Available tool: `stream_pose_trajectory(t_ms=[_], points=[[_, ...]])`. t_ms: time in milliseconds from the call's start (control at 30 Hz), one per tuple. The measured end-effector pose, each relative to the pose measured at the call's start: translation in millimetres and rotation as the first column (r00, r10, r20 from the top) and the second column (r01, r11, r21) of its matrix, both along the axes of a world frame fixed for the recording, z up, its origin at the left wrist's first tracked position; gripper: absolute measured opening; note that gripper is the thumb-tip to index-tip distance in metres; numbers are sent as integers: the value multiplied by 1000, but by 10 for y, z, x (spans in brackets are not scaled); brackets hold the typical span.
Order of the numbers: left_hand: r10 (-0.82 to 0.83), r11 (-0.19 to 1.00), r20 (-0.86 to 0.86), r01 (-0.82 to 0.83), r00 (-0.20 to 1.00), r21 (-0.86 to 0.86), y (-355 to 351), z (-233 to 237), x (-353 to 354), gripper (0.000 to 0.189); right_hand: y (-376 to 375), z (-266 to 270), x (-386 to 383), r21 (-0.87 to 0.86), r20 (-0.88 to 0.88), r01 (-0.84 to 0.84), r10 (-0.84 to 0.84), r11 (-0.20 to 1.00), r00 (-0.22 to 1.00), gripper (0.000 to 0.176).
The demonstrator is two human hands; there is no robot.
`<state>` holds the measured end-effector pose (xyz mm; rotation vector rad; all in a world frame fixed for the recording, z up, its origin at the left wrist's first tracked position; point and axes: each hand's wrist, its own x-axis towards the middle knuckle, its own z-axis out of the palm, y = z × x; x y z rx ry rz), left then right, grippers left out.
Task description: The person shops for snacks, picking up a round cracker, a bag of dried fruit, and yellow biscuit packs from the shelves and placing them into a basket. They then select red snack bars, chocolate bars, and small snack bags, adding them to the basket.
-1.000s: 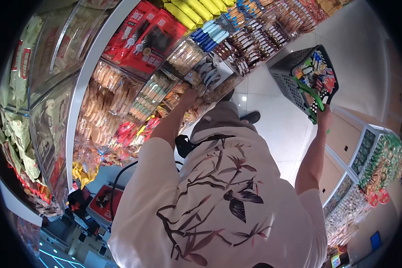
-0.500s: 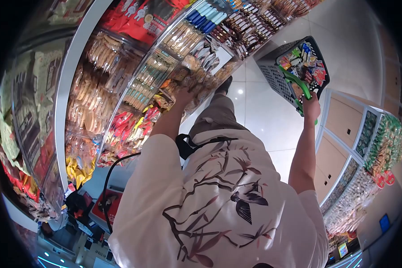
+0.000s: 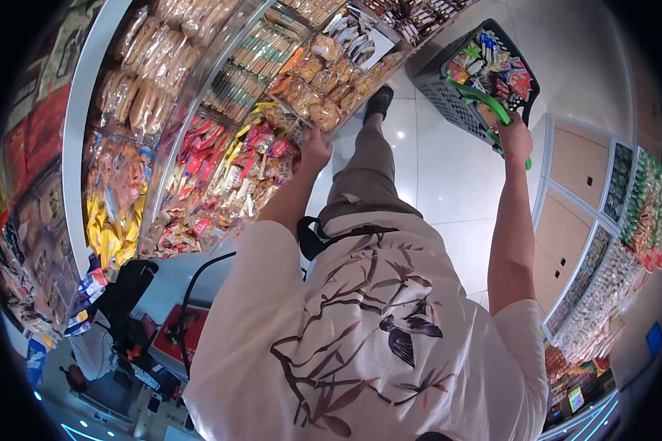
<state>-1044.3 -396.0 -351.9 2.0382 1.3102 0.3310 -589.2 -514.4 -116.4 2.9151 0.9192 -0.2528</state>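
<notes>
My right hand (image 3: 515, 140) is closed round the green handle (image 3: 485, 101) of a dark shopping basket (image 3: 449, 110). Inside the basket lie colourful packaged snacks (image 3: 493, 70). My left hand (image 3: 315, 149) is at the front edge of the snack bins, with its fingers curled; anything in them is hidden. Beside it are clear-wrapped baked snacks (image 3: 320, 106) and a bin of red and yellow wrapped snacks (image 3: 261, 154).
Tiered shelves of wrapped breads (image 3: 154, 59) and packets (image 3: 243, 92) rise on the left. On the right stand wooden cabinets (image 3: 581, 158) topped with packaged goods (image 3: 603, 294). Pale floor tiles (image 3: 449, 184) run between. A person (image 3: 92, 353) shows at lower left.
My left hand has drawn back from the baked snacks to the bin's front edge. Basket and shelves have shifted in view as I moved; my right hand keeps hold of the handle.
</notes>
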Motion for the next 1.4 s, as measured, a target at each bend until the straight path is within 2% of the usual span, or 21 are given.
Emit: stream_pose_trajectory(t_ms=[67,100,200,233,333,433,533,633,667,733,833,933,967,1100,1133,1233,1333,1400], points=[[57,998,-95,-58,994,-11,-133,-43,-144,59,-83,-12,-103,7,20,-20,20,1000,1000,36],[72,982,-140,-95,988,-163,-159,-58,-258,63,-127,-30,-167,8,34,-32,32,999,999,35],[96,973,-242,-142,965,-183,-255,-48,-526,63,-233,-53,-333,12,64,-62,61,998,996,33],[137,986,-256,-157,957,-58,-334,-4,-576,60,-265,-55,-390,15,63,-65,64,998,996,32],[122,992,-136,-120,983,24,-380,103,-707,53,-308,5,-573,19,52,-50,49,999,997,30],[78,996,-105,-74,991,41,-447,155,-752,58,-370,-12,-684,5,46,-50,49,999,998,30],[15,1000,-180,-19,984,-17,-514,172,-733,61,-429,-37,-721,11,72,-65,64,998,995,30],[40,986,-114,-21,993,163,-639,107,-705,54,-473,-69,-768,14,83,-71,70,997,994,29],[42,985,-123,-20,992,172,-648,69,-710,52,-480,-74,-769,13,84,-74,72,997,994,29],[43,983,-146,-16,988,184,-654,-1,-737,50,-489,-79,-769,12,85,-81,80,997,993,29],[36,997,-107,-28,994,76,-598,-65,-838,47,-489,-73,-772,9,84,-76,75,997,994,29],[-124,986,-131,108,984,-123,-285,-113,-861,42,-475,-75,-751,3,104,-75,74,997,992,29],[-88,993,-159,75,983,-88,-156,-106,-815,43,-477,-88,-750,-1,111,-75,75,997,991,29],[84,993,-231,-63,969,96,618,543,-448,47,-476,-78,-778,3,90,-67,67,998,994,30],[101,986,-239,-66,966,150,863,463,-432,50,-483,-87,-775,19,91,-74,72,997,993,30],[161,987,-331,-153,930,50,1433,344,-416,48,-515,-102,-773,47,88,-72,68,996,994,30],[-102,985,-515,14,851,-172,1716,211,-513,43,-474,-75,-776,34,82,-59,56,998,995,29],[-116,989,-532,48,839,-139,1722,94,-550,33,-450,-27,-808,10,79,-62,61,998,995,28]])
